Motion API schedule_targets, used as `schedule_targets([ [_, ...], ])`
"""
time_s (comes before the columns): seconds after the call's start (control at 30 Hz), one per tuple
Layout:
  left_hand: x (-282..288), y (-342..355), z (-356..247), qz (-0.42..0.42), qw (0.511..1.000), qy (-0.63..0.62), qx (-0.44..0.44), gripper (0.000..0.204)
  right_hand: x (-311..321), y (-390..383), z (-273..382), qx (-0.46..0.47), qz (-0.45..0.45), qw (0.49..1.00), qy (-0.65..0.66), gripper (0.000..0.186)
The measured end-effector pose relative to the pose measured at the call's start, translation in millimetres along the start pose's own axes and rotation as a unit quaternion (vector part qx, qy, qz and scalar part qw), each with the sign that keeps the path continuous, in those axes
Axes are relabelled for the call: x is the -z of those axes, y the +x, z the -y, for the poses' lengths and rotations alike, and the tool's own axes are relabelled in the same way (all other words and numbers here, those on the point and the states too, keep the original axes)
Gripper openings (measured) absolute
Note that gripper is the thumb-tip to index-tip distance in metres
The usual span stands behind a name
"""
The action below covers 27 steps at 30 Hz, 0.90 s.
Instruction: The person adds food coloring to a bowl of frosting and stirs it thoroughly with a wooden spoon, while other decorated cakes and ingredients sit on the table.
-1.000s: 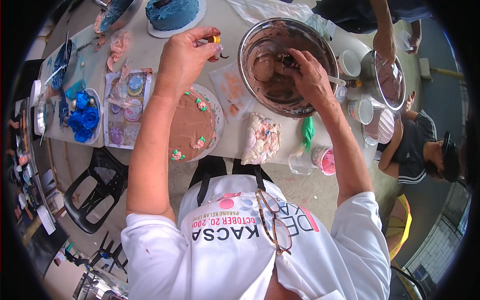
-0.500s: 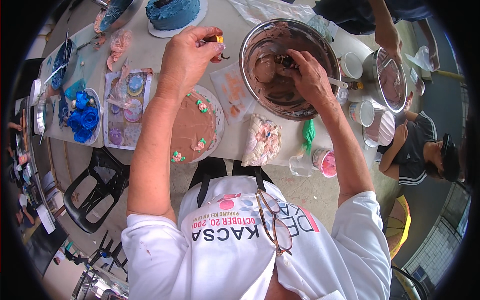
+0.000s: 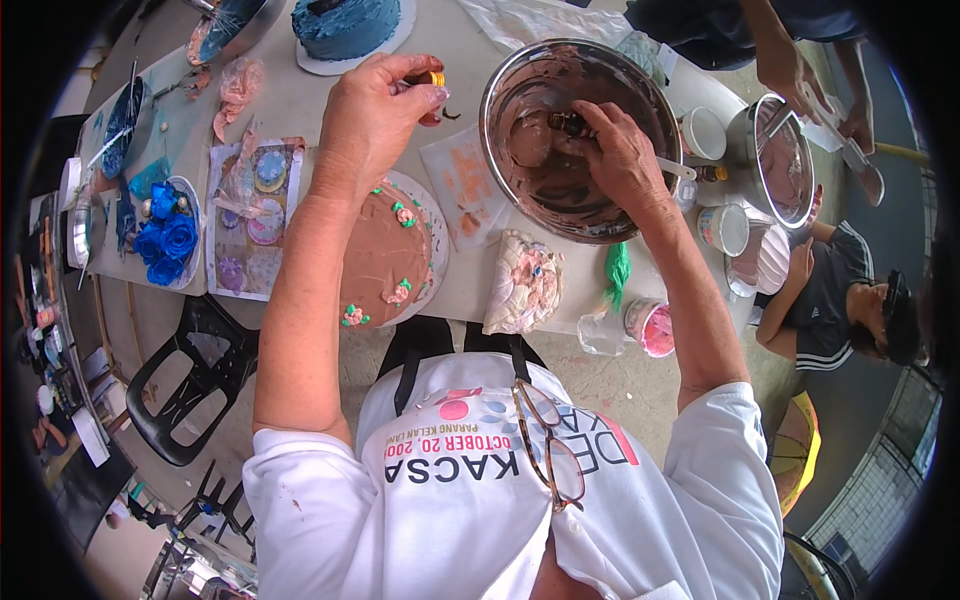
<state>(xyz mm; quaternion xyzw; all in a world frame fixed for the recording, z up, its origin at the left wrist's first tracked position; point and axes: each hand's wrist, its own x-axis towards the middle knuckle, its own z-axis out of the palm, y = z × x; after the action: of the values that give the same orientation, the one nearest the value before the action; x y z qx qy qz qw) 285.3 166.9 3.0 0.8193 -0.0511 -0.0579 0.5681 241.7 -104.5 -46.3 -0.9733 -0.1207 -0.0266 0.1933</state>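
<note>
Pinched in the fingers of my left hand (image 3: 375, 115) is a small yellow cap (image 3: 438, 78), raised above the table. My right hand (image 3: 622, 155) grips a small dark bottle (image 3: 568, 123), tipped sideways over a large steel bowl (image 3: 497, 185). Brown frosting (image 3: 530, 140) lies in the bowl and smears its walls. A white handle (image 3: 676, 168) rests across the bowl's right rim, partly hidden by my right wrist. Beneath my left forearm sits a brown frosted cake (image 3: 385, 250) with pink flowers and green leaves, partly covered by the arm.
A blue cake (image 3: 345, 28) stands at the back. Blue roses (image 3: 168, 240) and a picture sheet (image 3: 250, 265) lie left. Near the front edge are a filled piping bag (image 3: 525, 285) and a pink tub (image 3: 652, 325). A co-worker's hands (image 3: 795, 85) work above another steel bowl (image 3: 765, 195) at right.
My hands keep nearly the same place, still holding the cap and bottle. At the far right, the co-worker's hands have shifted outward from the other bowl, and a spatula now shows there.
</note>
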Motion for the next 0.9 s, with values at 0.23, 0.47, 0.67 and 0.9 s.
schedule_targets([
  [0.23,0.4,0.6,1.5,0.007,1.000,-0.007,0.009,0.026,-1.1,0.8,-1.1,-0.005,0.006,1.000,0.014,0.044],
  [0.47,0.9,1.3,3.8,0.005,1.000,-0.008,0.013,0.026,-3.8,2.1,-4.7,0.014,0.000,1.000,-0.001,0.045],
  [0.67,1.2,2.7,6.2,0.001,1.000,-0.010,0.007,0.026,-2.8,5.5,-2.3,0.012,0.005,1.000,-0.006,0.045],
  [0.9,2.3,5.0,7.9,-0.001,1.000,-0.014,0.007,0.026,-4.1,6.7,-4.0,0.014,0.010,1.000,-0.018,0.045],
])
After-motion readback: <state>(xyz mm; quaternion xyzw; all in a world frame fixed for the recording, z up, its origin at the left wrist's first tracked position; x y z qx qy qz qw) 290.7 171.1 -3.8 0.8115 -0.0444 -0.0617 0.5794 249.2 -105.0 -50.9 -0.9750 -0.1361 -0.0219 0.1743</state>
